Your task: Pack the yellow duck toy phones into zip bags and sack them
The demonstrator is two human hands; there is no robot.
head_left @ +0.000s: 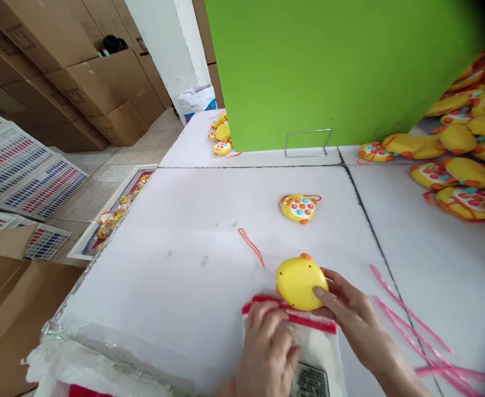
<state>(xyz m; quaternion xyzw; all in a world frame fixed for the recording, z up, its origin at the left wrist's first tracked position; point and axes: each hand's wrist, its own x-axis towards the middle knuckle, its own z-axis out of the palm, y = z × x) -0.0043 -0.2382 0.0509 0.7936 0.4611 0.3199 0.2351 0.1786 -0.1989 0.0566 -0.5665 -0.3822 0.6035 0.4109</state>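
A yellow toy (300, 282), its plain back facing up, is held at its right edge between the thumb and fingers of my right hand (356, 317). An orange cord (251, 247) trails from its left side onto the white table. My left hand (269, 347) lies on a clear plastic bag (320, 350) with a red top strip, its fingers curled at the strip; whether they pinch the bag is hard to tell. Just beyond the held toy, another yellow toy (299, 208) rests with its coloured buttons up.
Yellow toys (465, 171) are heaped at the right, with a few more (222, 135) at the far left. A green board (341, 71) stands behind a wire stand (308, 144). Pink strips (416, 325) lie at right. Cartons (101, 82) and plastic crates (22, 171) stand at left.
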